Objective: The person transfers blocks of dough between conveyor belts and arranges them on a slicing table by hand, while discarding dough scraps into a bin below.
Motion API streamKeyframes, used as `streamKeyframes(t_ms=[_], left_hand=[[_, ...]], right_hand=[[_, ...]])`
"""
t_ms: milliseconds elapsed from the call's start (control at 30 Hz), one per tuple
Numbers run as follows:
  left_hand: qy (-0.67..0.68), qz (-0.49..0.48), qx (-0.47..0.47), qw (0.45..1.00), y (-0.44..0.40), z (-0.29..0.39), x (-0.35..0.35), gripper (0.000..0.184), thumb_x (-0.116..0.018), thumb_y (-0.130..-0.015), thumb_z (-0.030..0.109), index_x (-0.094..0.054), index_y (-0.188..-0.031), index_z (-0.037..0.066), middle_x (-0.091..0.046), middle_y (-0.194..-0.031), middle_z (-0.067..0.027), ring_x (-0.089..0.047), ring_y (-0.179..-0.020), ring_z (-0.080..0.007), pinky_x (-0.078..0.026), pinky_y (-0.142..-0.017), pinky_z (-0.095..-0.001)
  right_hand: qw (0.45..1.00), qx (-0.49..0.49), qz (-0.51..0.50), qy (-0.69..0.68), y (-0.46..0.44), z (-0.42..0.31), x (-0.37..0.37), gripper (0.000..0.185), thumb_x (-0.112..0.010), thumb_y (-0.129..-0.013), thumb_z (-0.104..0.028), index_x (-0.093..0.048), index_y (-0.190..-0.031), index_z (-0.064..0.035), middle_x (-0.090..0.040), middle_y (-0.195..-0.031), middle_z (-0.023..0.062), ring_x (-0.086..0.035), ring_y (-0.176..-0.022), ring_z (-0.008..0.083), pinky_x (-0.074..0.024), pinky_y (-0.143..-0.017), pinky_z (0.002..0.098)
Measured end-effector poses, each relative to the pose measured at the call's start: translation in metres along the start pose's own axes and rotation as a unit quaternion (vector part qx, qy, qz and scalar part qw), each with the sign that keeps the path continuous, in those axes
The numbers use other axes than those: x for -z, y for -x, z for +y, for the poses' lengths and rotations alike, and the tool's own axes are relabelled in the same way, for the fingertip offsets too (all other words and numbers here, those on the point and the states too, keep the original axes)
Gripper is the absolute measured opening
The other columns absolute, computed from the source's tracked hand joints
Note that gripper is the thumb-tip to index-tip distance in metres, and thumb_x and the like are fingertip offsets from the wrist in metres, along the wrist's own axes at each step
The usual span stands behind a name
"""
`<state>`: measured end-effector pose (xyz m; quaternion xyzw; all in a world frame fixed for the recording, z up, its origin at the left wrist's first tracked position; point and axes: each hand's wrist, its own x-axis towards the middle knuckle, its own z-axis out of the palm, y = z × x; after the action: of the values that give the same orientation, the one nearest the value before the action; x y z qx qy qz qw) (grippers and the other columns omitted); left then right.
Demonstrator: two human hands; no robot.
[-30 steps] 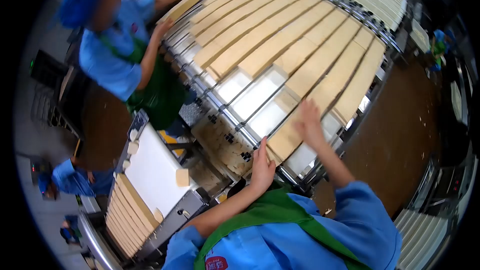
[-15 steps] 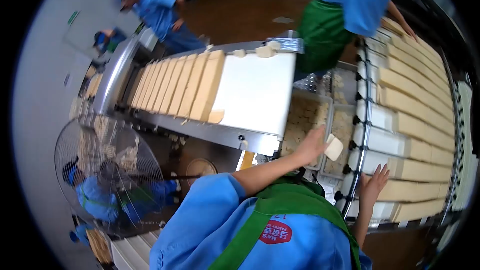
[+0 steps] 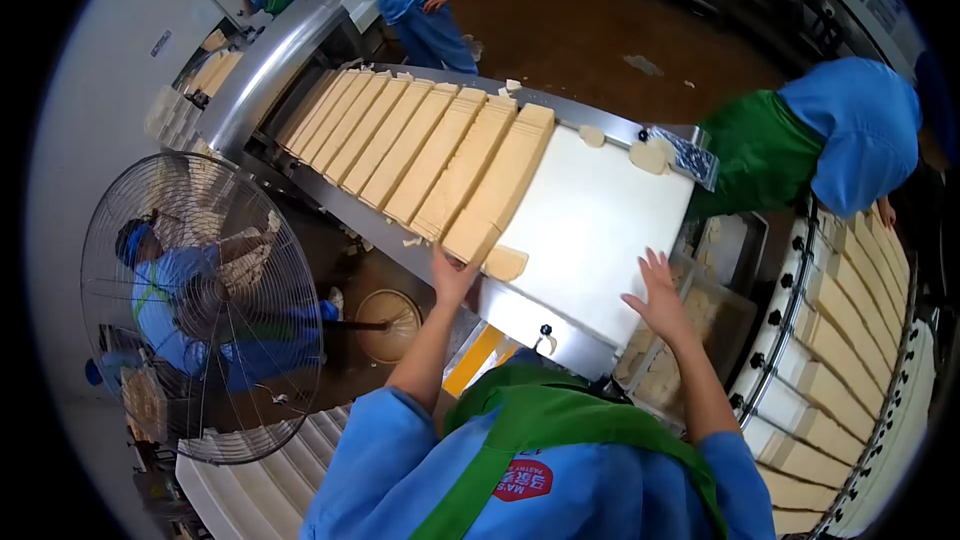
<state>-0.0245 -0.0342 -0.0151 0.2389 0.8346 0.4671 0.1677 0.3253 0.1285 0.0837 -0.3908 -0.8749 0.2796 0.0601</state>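
Observation:
My left hand [image 3: 455, 278] is at the near end of the last long pale bread-like loaf [image 3: 508, 180] on the white conveyor belt [image 3: 610, 230]. Its thumb and fingers are spread at the loaf's end; whether they press on it is hard to see. A loose pale slice [image 3: 506, 262] lies just right of that hand. Over the belt's right edge, my right hand [image 3: 662, 298] is open, fingers apart, holding nothing. More loaves [image 3: 385, 140] lie side by side toward the metal machine hood [image 3: 275, 70].
Bins of pale scraps [image 3: 690, 340] stand below the belt's end. To the right, a second conveyor [image 3: 775, 380] carries more loaves, with a co-worker [image 3: 850, 130] bending over it. A large fan [image 3: 205, 305] stands at left. Scraps [image 3: 652, 155] lie on the belt's far edge.
My view and body have turned left, toward the first conveyor. My left hand has left a pale slice and moved to the loaf's end. My right hand has moved from the second conveyor to this belt's edge.

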Motion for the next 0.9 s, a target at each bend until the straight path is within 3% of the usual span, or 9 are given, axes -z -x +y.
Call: streamKeyframes(t_ms=[33, 67, 300, 400, 500, 533, 667, 767, 900], left_hand=[[0.132, -0.08, 0.009, 0.988, -0.006, 0.011, 0.002, 0.07, -0.077, -0.065, 0.009, -0.039, -0.122, -0.004, -0.062, -0.097, -0.02, -0.063, -0.086, -0.0302, -0.051, -0.075, -0.0362], [0.015, -0.047, -0.041, 0.998, -0.009, 0.018, -0.003, 0.064, -0.077, -0.064, 0.004, -0.042, -0.117, -0.004, -0.064, -0.088, -0.0169, -0.065, -0.074, -0.0235, -0.051, -0.064, -0.0314], [0.033, -0.071, 0.003, 0.997, -0.014, 0.033, -0.007, 0.079, -0.078, -0.067, 0.015, -0.037, -0.131, -0.004, -0.064, -0.085, -0.0175, -0.064, -0.074, -0.0255, -0.05, -0.063, -0.0354], [-0.071, -0.124, 0.034, 0.989, -0.017, 0.045, 0.003, 0.086, -0.081, -0.065, 0.023, -0.035, -0.134, -0.003, -0.065, -0.078, -0.0159, -0.066, -0.073, -0.0291, -0.051, -0.063, -0.0362], [-0.131, -0.134, 0.013, 0.982, -0.022, 0.042, 0.002, 0.089, -0.08, -0.066, 0.028, -0.033, -0.135, -0.003, -0.065, -0.084, -0.0188, -0.065, -0.076, -0.0332, -0.051, -0.064, -0.0394], [-0.167, -0.139, 0.002, 0.976, -0.023, 0.037, -0.001, 0.092, -0.078, -0.068, 0.033, -0.028, -0.138, 0.001, -0.061, -0.099, -0.0235, -0.063, -0.085, -0.0373, -0.051, -0.068, -0.0438], [-0.186, -0.174, 0.046, 0.966, -0.029, 0.047, -0.001, 0.093, -0.078, -0.068, 0.029, -0.024, -0.141, 0.004, -0.058, -0.1, -0.027, -0.061, -0.087, -0.0402, -0.051, -0.069, -0.0452], [-0.186, -0.185, 0.037, 0.964, -0.034, 0.046, -0.001, 0.092, -0.078, -0.065, 0.024, -0.028, -0.14, 0.004, -0.058, -0.103, -0.0268, -0.061, -0.089, -0.041, -0.052, -0.071, -0.0447], [-0.193, -0.26, -0.088, 0.942, -0.044, 0.04, 0.002, 0.09, -0.076, -0.066, 0.024, -0.028, -0.142, 0.013, -0.053, -0.105, -0.0271, -0.06, -0.088, -0.0403, -0.051, -0.074, -0.0446]], right_hand=[[1.0, 0.022, -0.021, -0.001, -0.03, -0.007, -0.002, 0.073, -0.067, -0.081, -0.037, -0.038, -0.134, 0.0055, -0.025, -0.148, 0.0209, -0.016, -0.138, 0.0415, -0.0233, -0.112, 0.0423], [0.999, 0.023, -0.023, 0.003, -0.06, -0.011, -0.008, 0.073, -0.067, -0.081, -0.037, -0.038, -0.134, 0.0055, -0.025, -0.148, 0.0209, -0.016, -0.138, 0.0415, -0.0233, -0.112, 0.0423], [0.99, 0.107, -0.041, 0.078, -0.266, -0.037, -0.04, 0.075, -0.066, -0.081, -0.039, -0.038, -0.135, 0.0038, -0.029, -0.147, 0.0168, -0.017, -0.138, 0.0401, -0.0238, -0.112, 0.0433], [0.992, 0.079, -0.038, 0.095, -0.339, -0.053, -0.048, 0.073, -0.065, -0.081, -0.038, -0.037, -0.136, 0.0018, -0.031, -0.147, 0.0134, -0.016, -0.139, 0.0382, -0.0226, -0.112, 0.0458], [0.992, 0.035, -0.051, 0.112, -0.392, -0.066, -0.058, 0.07, -0.064, -0.08, -0.033, -0.038, -0.136, -0.0024, -0.032, -0.146, 0.0101, -0.018, -0.139, 0.0355, -0.0237, -0.11, 0.048], [0.99, 0.018, -0.063, 0.123, -0.404, -0.07, -0.062, 0.068, -0.064, -0.078, -0.03, -0.038, -0.136, -0.0052, -0.034, -0.145, 0.0087, -0.019, -0.139, 0.034, -0.025, -0.109, 0.0487], [0.982, 0.03, -0.099, 0.156, -0.41, -0.071, -0.075, 0.069, -0.066, -0.073, -0.029, -0.041, -0.134, -0.0093, -0.038, -0.142, 0.0081, -0.027, -0.135, 0.032, -0.0294, -0.106, 0.0478], [0.988, -0.027, 0.003, 0.149, -0.388, -0.054, -0.07, 0.063, -0.067, -0.069, -0.029, -0.051, -0.126, -0.0089, -0.051, -0.127, 0.0094, -0.043, -0.121, 0.0311, -0.0356, -0.101, 0.0442], [0.977, -0.056, 0.152, 0.138, -0.297, 0.017, -0.034, 0.054, -0.076, -0.063, -0.034, -0.063, -0.108, -0.0059, -0.06, -0.109, 0.0122, -0.053, -0.104, 0.0324, -0.038, -0.096, 0.042]])
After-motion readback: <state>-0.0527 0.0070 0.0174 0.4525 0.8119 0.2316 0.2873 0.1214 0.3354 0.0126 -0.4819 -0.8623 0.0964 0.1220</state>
